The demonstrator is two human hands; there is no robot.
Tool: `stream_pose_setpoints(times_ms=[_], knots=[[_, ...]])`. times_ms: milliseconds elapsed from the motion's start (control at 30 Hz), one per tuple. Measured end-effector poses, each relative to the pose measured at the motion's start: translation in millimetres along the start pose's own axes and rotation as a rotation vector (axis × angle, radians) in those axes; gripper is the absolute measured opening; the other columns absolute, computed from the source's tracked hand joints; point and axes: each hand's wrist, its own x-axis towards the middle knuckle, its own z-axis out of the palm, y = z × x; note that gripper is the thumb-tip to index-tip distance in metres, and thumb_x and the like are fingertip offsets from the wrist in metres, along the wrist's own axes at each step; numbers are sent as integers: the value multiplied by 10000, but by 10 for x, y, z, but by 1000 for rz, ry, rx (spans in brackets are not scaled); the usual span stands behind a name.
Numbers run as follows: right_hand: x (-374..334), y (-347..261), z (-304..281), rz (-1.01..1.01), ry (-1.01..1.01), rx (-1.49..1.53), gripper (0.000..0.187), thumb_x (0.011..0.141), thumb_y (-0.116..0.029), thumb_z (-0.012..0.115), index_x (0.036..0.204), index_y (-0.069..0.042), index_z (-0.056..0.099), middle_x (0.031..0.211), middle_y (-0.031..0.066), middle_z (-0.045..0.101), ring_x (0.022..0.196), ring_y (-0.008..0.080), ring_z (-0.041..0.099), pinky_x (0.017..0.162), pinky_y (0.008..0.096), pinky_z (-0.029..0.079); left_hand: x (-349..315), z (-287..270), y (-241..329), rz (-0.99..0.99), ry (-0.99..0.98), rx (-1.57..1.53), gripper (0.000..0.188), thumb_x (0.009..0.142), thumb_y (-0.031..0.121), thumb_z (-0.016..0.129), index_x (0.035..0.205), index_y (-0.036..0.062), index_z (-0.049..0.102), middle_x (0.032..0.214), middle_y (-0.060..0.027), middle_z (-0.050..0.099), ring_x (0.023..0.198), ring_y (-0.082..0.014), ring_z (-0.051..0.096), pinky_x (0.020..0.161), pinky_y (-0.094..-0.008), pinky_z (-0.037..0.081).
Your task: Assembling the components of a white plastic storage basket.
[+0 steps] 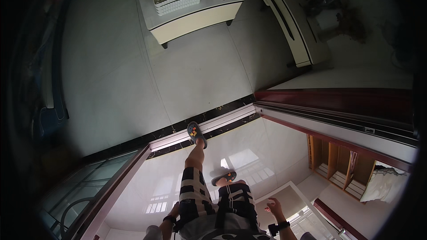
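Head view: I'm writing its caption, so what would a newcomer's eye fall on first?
Probably the dark clog dotted with bright charms, near the middle, over the pale door track. Next, the white basket on the pale table at the top. The right hand, lower right, shows nothing in its grip.

- Grey tile floor [111,62]: upper left.
- Table [195,24], low, cream-fronted: top centre.
- Cream cabinet [297,46]: upper right.
- Threshold [231,116], black-edged: across centre.
- Glossy tiles [275,151], bright reflections [242,158]: lower centre.
- Wooden shelving [333,160]: lower right.
- Glass panel [84,186], dark-red frame [111,186]: lower left.
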Motion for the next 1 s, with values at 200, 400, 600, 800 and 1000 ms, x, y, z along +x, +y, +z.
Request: stream_pose_setpoints(times_ms=[200,400,600,800,1000], knots=[[202,-1947,106,-41,34,91,402,772,-87,704,1144,-45,558,674,99,604,577,188,639,513,310,538,400,-2330,1488,79,238,-749,198,880,151,503,1013,35,593,749,-58,613,591,-126,577,530,-233,465],[574,-2829,129,-146,99,185,434,720,-69,670,1136,-40,549,735,101,609,583,184,605,519,312,521,799,-3422,2313,228,203,-519,224,924,221,529,974,12,592,750,-79,630,646,-149,607,567,-267,498],[1917,-3596,56,-176,-4,95,406,691,-77,659,1080,-37,552,605,60,564,480,135,514,408,291,401,1191,-3816,2861,101,230,-531,251,904,237,558,975,0,601,807,-113,660,669,-176,628,605,-296,505],[2955,-5683,121,-263,-71,-77,396,730,-141,659,1099,-60,541,713,59,596,639,157,598,522,313,494,1049,-4695,3686,443,207,93,186,881,187,549,905,12,607,806,-107,647,731,-196,627,643,-320,491],[3336,-8591,667,-674,107,-349,364,717,-181,649,1066,-86,606,815,127,661,779,241,656,733,344,528,1075,-5580,3857,150,220,-494,217,925,148,482,1031,-28,553,790,-123,629,710,-199,628,630,-304,525]])
